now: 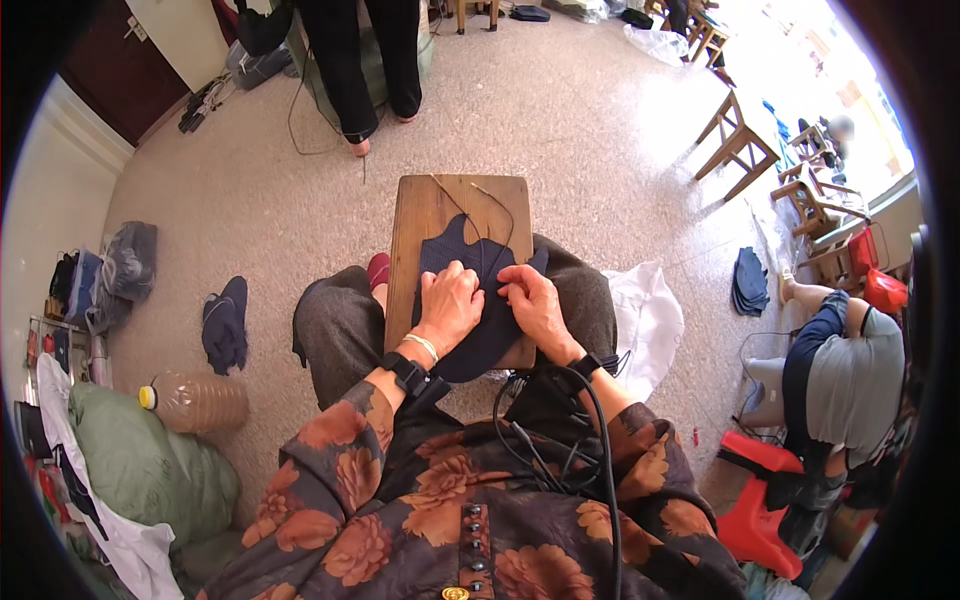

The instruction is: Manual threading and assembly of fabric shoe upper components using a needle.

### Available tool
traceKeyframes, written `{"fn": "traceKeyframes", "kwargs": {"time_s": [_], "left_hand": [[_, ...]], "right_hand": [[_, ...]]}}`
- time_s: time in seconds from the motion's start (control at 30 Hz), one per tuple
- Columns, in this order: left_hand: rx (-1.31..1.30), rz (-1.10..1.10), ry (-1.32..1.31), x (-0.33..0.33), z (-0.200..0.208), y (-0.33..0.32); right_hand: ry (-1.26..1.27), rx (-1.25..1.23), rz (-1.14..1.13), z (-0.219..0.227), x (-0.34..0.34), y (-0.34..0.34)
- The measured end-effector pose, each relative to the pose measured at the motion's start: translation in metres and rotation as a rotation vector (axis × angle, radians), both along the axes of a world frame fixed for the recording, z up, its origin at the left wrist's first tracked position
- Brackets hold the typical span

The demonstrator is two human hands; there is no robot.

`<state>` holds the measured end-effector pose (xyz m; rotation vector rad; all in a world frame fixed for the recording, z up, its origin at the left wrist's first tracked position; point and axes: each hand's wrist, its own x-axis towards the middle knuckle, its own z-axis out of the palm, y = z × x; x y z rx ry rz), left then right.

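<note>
A dark navy knitted piece (pixel 455 245) lies across a wooden bench or board (pixel 420 195) between my knees. My left hand (pixel 450 303) presses on it with the fingers curled in and closed on the fabric. Beside it, my right hand (pixel 535 305) pinches at the knit with thumb and forefinger. Whether a needle or yarn sits between those fingertips is too small to tell. A thin, looped cord with pale, stick-like ends (pixel 503 200) runs from the knit over the far part of the wood. More of the navy fabric (pixel 480 350) hangs toward me below my hands.
Black cables (pixel 605 450) loop over my lap. A folded navy piece (pixel 225 325) and a large brown-tinted jug (pixel 200 402) lie on the left floor. White cloth (pixel 648 320) is by my right knee. A wooden stool (pixel 735 145) stands far right; a person (pixel 840 375) bends at right, another (pixel 345 70) stands ahead.
</note>
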<state>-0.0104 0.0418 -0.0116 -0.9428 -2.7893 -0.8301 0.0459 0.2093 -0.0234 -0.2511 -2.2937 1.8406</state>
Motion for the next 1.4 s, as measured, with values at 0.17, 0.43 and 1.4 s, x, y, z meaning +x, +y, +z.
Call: {"fn": "traceKeyframes", "kwargs": {"time_s": [0.17,0.43,1.4], "left_hand": [[0.115,-0.057,0.066,0.004,0.003,-0.002],[0.268,-0.076,0.001,0.01,-0.003,-0.004],[0.373,-0.103,-0.194,0.0,0.001,-0.024]], "right_hand": [[-0.085,-0.264,0.002,0.012,-0.001,0.003],[-0.318,0.133,0.13,0.027,-0.026,-0.007],[-0.352,-0.246,0.193,0.025,-0.022,-0.005]]}}
